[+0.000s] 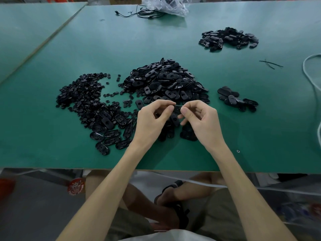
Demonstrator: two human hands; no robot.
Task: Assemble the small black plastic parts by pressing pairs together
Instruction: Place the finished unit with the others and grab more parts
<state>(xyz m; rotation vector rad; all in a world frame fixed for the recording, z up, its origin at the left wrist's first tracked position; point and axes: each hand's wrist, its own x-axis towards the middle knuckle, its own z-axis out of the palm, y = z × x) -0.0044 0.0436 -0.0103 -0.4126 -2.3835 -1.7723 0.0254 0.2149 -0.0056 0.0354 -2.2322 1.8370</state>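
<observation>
Both hands [175,117] pinch one black part [177,108] together.

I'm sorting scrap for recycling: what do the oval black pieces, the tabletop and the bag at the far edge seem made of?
Oval pieces: probably moulded hard plastic, black and semi-gloss; their rims catch highlights and the shapes repeat exactly.
Tabletop: a green matte mat or laminate, perhaps over board, judging by the pale front edge.
Bag: thin clear plastic film, crinkled and shiny.
</observation>
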